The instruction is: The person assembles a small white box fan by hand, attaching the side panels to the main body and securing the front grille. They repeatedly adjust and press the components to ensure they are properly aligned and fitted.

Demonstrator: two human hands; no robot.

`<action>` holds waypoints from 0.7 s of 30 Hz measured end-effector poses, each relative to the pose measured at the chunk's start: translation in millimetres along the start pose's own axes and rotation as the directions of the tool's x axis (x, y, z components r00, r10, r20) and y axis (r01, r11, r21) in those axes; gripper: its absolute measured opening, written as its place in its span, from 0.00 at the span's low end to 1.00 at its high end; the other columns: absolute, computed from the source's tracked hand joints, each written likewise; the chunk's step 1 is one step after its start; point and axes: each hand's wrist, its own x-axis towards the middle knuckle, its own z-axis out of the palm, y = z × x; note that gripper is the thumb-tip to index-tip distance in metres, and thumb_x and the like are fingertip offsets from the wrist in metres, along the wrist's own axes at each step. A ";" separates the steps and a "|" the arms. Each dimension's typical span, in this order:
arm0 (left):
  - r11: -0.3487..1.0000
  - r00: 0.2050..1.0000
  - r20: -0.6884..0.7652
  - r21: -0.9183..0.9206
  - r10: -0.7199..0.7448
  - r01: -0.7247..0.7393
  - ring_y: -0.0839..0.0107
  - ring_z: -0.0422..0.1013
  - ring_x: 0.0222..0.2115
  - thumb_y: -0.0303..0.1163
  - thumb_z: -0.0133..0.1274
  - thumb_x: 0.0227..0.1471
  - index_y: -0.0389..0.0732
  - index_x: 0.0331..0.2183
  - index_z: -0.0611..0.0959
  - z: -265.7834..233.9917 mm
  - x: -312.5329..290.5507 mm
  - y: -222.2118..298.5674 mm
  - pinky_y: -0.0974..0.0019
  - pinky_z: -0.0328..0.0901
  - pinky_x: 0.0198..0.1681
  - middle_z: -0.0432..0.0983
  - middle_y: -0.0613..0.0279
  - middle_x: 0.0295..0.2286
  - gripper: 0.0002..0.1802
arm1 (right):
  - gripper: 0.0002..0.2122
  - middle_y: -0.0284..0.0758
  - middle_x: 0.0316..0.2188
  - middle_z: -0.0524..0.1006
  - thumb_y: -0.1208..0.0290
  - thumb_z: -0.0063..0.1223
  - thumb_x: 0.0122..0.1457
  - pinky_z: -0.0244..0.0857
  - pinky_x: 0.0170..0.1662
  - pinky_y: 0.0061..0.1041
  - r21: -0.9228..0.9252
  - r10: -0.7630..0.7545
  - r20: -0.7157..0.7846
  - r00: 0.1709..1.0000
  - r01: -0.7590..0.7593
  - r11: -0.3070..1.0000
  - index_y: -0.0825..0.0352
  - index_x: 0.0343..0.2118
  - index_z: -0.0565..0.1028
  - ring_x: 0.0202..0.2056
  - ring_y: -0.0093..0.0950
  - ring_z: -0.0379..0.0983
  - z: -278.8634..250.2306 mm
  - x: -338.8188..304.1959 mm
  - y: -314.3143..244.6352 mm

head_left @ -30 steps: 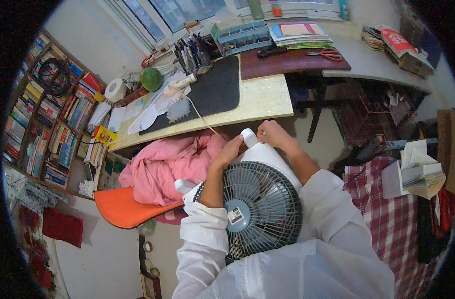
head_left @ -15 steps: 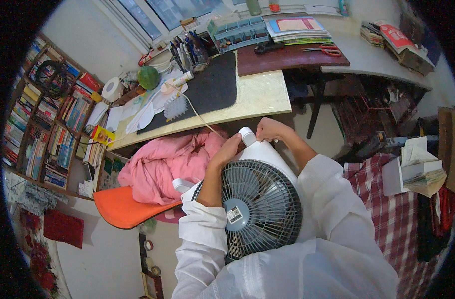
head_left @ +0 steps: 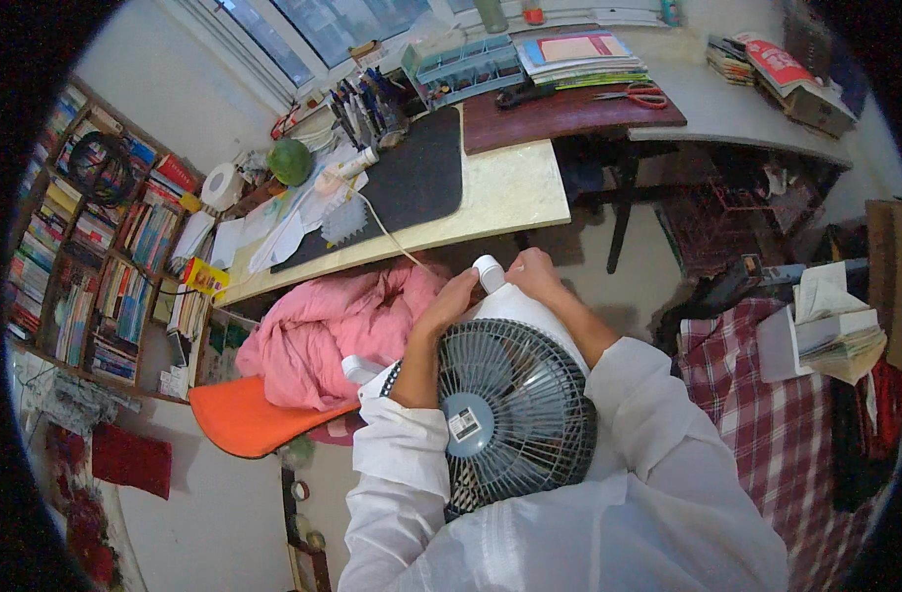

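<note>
A fan (head_left: 525, 395) with a dark round grille and a white body leans against me, its grille facing up. At its far end a rounded white foot (head_left: 488, 271) sticks out between my hands. My left hand (head_left: 451, 302) is closed on the white edge just left of that foot. On the other side, my right hand (head_left: 534, 273) is curled, its fingertips close together against the foot's right side. Whatever those fingertips pinch is too small to make out. A second white foot (head_left: 360, 369) shows left of my left forearm.
A pink quilt (head_left: 342, 326) lies heaped on an orange chair (head_left: 259, 419) to the left. Ahead stands a desk (head_left: 515, 192) with a black mat, pens and a green melon. Scissors (head_left: 640, 95) rest on a dark red board. Checkered cloth (head_left: 757, 424) spreads at the right.
My right hand has shifted slightly nearer to me and lowered beside the white foot, its wrist less bent. My left hand and the fan have barely moved.
</note>
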 end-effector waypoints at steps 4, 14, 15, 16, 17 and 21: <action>0.994 0.994 0.006 -0.019 -0.109 0.109 0.68 0.70 0.48 0.46 0.36 0.73 0.33 0.56 0.77 2.9 2.3 6.6 0.62 0.65 0.54 0.77 0.57 0.50 0.28 | 0.11 0.42 0.26 0.84 0.66 0.69 0.47 0.74 0.35 0.32 0.192 0.010 -0.010 1.000 -0.008 0.981 0.69 0.30 0.86 0.29 0.29 0.80 -5.4 -6.1 15.2; 0.999 1.000 0.009 -0.032 -0.017 0.018 0.67 0.70 0.45 0.47 0.36 0.73 0.32 0.54 0.76 3.8 18.1 -25.0 0.64 0.65 0.52 0.77 0.59 0.48 0.28 | 0.08 0.37 0.30 0.85 0.73 0.68 0.50 0.73 0.42 0.28 0.244 -0.069 -0.042 0.997 0.077 0.967 0.69 0.33 0.85 0.35 0.24 0.80 -19.7 -35.9 -4.1; 0.999 1.000 -0.013 -0.034 -0.006 0.006 0.67 0.69 0.45 0.47 0.36 0.73 0.32 0.54 0.77 3.1 18.9 -30.9 0.63 0.65 0.51 0.77 0.59 0.48 0.28 | 0.09 0.37 0.30 0.85 0.73 0.68 0.49 0.73 0.42 0.29 0.210 -0.095 -0.034 0.995 0.101 0.973 0.68 0.34 0.85 0.35 0.26 0.81 -21.7 -39.8 -8.8; 0.999 0.999 -0.035 -0.034 0.008 -0.009 0.67 0.69 0.45 0.47 0.36 0.73 0.32 0.54 0.77 2.4 18.7 -37.2 0.63 0.65 0.51 0.77 0.59 0.47 0.28 | 0.09 0.37 0.30 0.85 0.74 0.69 0.49 0.74 0.43 0.29 0.174 -0.123 -0.028 0.992 0.126 0.977 0.68 0.34 0.84 0.36 0.27 0.82 -25.1 -43.8 -15.1; 1.000 1.000 -0.014 -0.011 0.006 -0.006 0.67 0.69 0.44 0.47 0.36 0.73 0.32 0.53 0.77 5.9 17.6 -22.0 0.63 0.65 0.50 0.77 0.59 0.47 0.28 | 0.10 0.38 0.31 0.85 0.74 0.69 0.48 0.74 0.43 0.30 0.180 -0.108 -0.047 0.993 0.115 0.977 0.68 0.34 0.84 0.36 0.29 0.82 -30.7 -44.4 -15.0; 0.998 1.000 0.011 0.060 -0.002 0.002 0.67 0.69 0.43 0.48 0.36 0.72 0.32 0.52 0.77 3.2 10.9 -4.5 0.61 0.65 0.48 0.76 0.59 0.46 0.28 | 0.11 0.41 0.33 0.85 0.73 0.70 0.47 0.75 0.44 0.33 0.157 -0.100 0.002 0.995 0.098 0.983 0.68 0.35 0.84 0.38 0.35 0.83 -37.6 -47.5 -19.9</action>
